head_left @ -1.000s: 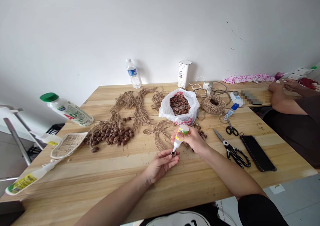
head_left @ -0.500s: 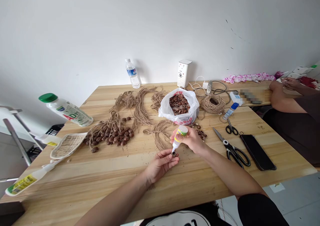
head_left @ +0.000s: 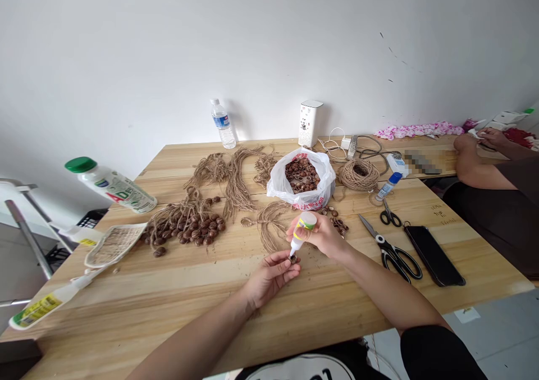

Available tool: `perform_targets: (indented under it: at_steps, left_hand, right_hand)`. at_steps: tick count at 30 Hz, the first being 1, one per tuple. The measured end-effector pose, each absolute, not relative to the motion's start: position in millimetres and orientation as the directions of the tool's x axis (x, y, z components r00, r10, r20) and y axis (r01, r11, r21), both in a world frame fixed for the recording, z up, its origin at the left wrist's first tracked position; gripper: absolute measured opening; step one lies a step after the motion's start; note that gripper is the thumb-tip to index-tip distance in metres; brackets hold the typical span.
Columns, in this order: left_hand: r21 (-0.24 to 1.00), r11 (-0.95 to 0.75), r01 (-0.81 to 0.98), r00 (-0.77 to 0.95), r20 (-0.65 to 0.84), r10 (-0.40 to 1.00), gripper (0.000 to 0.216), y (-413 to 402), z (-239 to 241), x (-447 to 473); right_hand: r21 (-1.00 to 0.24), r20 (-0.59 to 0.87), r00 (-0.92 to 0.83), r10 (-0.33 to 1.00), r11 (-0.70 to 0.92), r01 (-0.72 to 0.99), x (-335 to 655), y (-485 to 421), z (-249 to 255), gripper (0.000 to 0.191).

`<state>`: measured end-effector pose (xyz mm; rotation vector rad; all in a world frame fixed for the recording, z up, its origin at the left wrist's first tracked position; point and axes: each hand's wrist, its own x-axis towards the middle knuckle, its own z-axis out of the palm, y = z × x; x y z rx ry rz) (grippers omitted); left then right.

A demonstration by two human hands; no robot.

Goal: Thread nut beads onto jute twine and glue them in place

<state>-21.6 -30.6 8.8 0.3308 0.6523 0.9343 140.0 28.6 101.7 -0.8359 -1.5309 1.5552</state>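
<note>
Between the thumb and fingers of my left hand (head_left: pixel 269 278) is a small brown nutshell (head_left: pixel 293 259), its hollow side facing up. My right hand (head_left: pixel 324 235) grips a white glue bottle (head_left: pixel 304 228) with a yellow-green label, tipped nozzle-down. The nozzle tip is at the shell's opening; whether glue flows out is too small to tell. Just behind my hands lies a braided twine piece (head_left: pixel 265 221) with loose strands. A white plastic bag (head_left: pixel 278 186) full of brown nutshells stands open beyond it, and loose shells (head_left: pixel 339 226) lie to its right.
Tied nuts on twine (head_left: pixel 202 228) are heaped at left, near a woven scoop (head_left: pixel 115 245) and a green-capped bottle (head_left: pixel 118 186). Rightward are a twine coil (head_left: pixel 359 175), large scissors (head_left: pixel 396 255), small scissors (head_left: pixel 390 217) and a black phone (head_left: pixel 434 255). Another person's hands (head_left: pixel 490 138) work at far right.
My hands, the glue bottle and the shell stay almost in place, with only a slight shift of the left fingertips. At far right, the other person's hands have moved a little.
</note>
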Motion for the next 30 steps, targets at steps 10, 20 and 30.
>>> perform_targets:
  at_steps: [10, 20, 30]
  left_hand:
    - [0.527, 0.563, -0.637, 0.421, -0.374, 0.826, 0.027, -31.2, 8.4, -21.2]
    - [0.528, 0.559, -0.639, 0.419, -0.370, 0.829, 0.026, -31.2, 7.0, -22.1]
    - [0.546, 0.551, -0.631, 0.419, -0.357, 0.835, 0.028, -31.9, 6.8, -20.9]
  right_hand:
    - [-0.997, 0.070, -0.481, 0.874, 0.043, -0.068, 139.8, 27.7, 103.9, 0.028]
    - [-0.996, 0.083, -0.488, 0.869, 0.068, -0.049, 140.6, 26.1, 105.9, 0.028]
    - [-0.997, 0.071, -0.491, 0.868, 0.049, -0.057, 139.4, 25.9, 107.4, 0.029]
